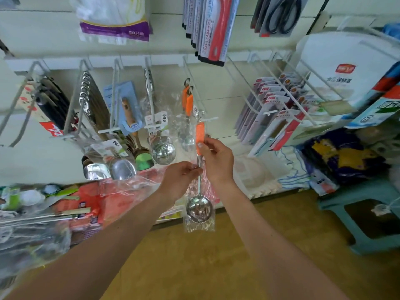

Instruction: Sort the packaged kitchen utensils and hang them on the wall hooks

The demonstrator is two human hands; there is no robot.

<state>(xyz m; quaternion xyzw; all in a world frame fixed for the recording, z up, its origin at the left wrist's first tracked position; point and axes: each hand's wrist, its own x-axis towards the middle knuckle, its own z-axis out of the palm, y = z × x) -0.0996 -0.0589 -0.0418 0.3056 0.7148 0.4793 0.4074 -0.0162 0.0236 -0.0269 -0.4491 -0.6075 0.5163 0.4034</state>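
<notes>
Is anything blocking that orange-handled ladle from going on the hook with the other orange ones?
Nothing visible does. The ladle, held by left hand and right hand, has its ring at the hook front end; the other orange ladles hang farther back.

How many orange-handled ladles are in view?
3. One bagged ladle, held by the left hand and right hand, near the tip of the hook; two ladles hang farther back on it. More may be hidden.

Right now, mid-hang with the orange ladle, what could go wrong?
1. The hanging ring is at the hook tip, but I cannot tell it is threaded; release now may drop the ladle.
2. The right grip and left grip pinch through a loose clear bag; it may slide.
</notes>
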